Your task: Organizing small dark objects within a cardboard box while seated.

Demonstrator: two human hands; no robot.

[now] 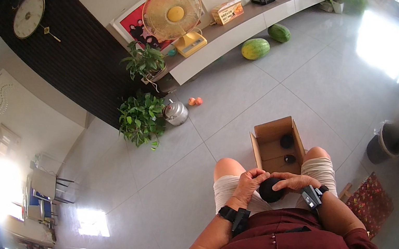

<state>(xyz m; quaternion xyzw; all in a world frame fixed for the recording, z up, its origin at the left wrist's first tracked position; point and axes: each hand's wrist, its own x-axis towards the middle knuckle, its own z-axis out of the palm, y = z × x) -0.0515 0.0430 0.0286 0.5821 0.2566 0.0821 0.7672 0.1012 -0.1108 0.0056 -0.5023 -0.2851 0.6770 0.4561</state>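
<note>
Between my thighs, at lap height, a round black ball sits in my hands; its material is hard to make out. My right hand lies over the ball's upper right, with the thumb across it. My left hand holds the ball's upper left edge, thumb and fingers pinched together there. Whether a thin strand runs between the fingers cannot be seen. Just beyond my knees an open cardboard box stands on the floor. Inside it are a black round object and a smaller dark one.
A dark bin and a low stool with a patterned cover stand at the right. Farther off are two watermelons, a metal kettle, two reddish fruits, leafy plants and a yellow fan on a long cabinet.
</note>
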